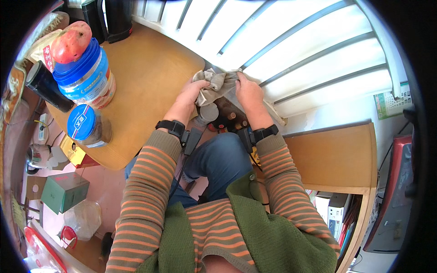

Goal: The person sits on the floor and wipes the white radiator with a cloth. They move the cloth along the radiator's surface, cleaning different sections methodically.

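Note:
My left hand (189, 95) is closed on the bunched end of a grey-beige cloth (215, 83), with the thumb on top. Toward the window sill, my right hand (247, 90) presses or grips the cloth's other side with its fingers by the sill (269, 111); whether it pinches the cloth is not clear. The barred window (273, 44) rises just beyond both hands. Below the cloth, between table and sill, stand a jar with a whitish lid (209, 112) and several dark bottles (231, 116).
The wooden table (146, 68) at left bears a blue-lidded plastic tub (87, 80) with a reddish fruit (71, 41) on top, a smaller blue-lidded jar (82, 123) and black flasks (117, 20). A wooden cabinet (331, 153) stands at right. A green box (65, 191) lies lower left.

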`<state>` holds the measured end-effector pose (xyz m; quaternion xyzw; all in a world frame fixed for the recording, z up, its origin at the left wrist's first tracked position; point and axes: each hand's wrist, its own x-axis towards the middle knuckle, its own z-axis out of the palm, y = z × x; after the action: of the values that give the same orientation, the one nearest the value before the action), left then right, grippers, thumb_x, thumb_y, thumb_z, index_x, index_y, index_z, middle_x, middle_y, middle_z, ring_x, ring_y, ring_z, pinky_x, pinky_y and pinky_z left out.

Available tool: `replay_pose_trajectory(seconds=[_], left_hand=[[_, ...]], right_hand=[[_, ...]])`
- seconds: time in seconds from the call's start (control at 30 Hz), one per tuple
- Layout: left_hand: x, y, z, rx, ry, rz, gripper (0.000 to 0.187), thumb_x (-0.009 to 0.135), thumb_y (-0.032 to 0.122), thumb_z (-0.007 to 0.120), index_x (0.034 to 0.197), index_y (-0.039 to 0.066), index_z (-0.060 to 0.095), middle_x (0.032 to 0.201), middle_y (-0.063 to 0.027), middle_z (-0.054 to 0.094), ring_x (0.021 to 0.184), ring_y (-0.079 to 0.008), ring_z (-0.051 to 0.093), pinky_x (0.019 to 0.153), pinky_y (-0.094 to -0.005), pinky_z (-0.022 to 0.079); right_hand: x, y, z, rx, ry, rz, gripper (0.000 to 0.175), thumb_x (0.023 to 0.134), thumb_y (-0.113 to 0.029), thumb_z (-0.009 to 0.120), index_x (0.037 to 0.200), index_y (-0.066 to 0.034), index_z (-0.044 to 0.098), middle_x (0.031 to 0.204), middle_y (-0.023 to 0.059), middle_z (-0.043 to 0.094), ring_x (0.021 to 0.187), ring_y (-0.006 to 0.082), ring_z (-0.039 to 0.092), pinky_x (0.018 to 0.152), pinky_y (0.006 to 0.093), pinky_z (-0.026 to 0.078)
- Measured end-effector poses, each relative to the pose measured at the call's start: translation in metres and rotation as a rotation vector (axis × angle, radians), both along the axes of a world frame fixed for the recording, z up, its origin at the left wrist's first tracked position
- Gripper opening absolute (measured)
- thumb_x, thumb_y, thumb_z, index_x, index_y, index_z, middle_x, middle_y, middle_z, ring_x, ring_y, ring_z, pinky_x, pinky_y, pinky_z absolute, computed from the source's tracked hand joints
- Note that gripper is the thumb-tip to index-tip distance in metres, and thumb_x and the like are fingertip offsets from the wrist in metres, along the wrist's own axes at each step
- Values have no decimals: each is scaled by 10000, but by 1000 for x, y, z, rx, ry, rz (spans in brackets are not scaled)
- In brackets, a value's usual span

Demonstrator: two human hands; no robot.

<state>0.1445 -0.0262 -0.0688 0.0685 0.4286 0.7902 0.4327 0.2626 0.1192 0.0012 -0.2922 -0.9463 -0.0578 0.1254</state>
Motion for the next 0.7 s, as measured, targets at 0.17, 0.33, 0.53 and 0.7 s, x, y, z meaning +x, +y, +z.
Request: replay_pose_trajectory(seconds=[0.17, 0.33, 0.53, 0.7], left_hand=[[-5, 0, 4, -69, 188, 12, 487, 789, 37, 619, 1264, 20, 514, 1103, -128, 618, 950, -233, 622, 813, -336, 525], [-1, 4, 18, 38, 170, 20, 456, 789, 41, 619, 1236, 11, 538, 1098, -126, 623, 951, -230, 616, 814, -331, 517], [8, 4, 24, 12, 198, -66, 428, 765, 69, 648, 1177, -14, 567, 1038, -114, 646, 921, -220, 627, 790, -331, 518], [1, -4, 22, -65, 187, -41, 415, 773, 51, 637, 1178, -10, 571, 1033, -117, 649, 911, -223, 639, 801, -336, 529]], right_hand=[[-11, -20, 16, -147, -179, -84, 556, 866, -170, 487, 1397, -52, 370, 963, 232, 666, 916, 395, 642, 794, 475, 509], [-32, -25, 22, -174, -253, -136, 603, 868, -137, 451, 1366, 152, 271, 1085, 253, 643, 1013, 373, 630, 850, 440, 503], [-27, -14, 31, -8, -450, -23, 437, 898, -149, 430, 1279, 64, 438, 1094, 223, 651, 1034, 355, 628, 866, 440, 499], [-19, -18, 35, -6, -462, -54, 382, 898, -132, 407, 1251, -16, 493, 1069, 222, 655, 1020, 345, 634, 866, 448, 498]])
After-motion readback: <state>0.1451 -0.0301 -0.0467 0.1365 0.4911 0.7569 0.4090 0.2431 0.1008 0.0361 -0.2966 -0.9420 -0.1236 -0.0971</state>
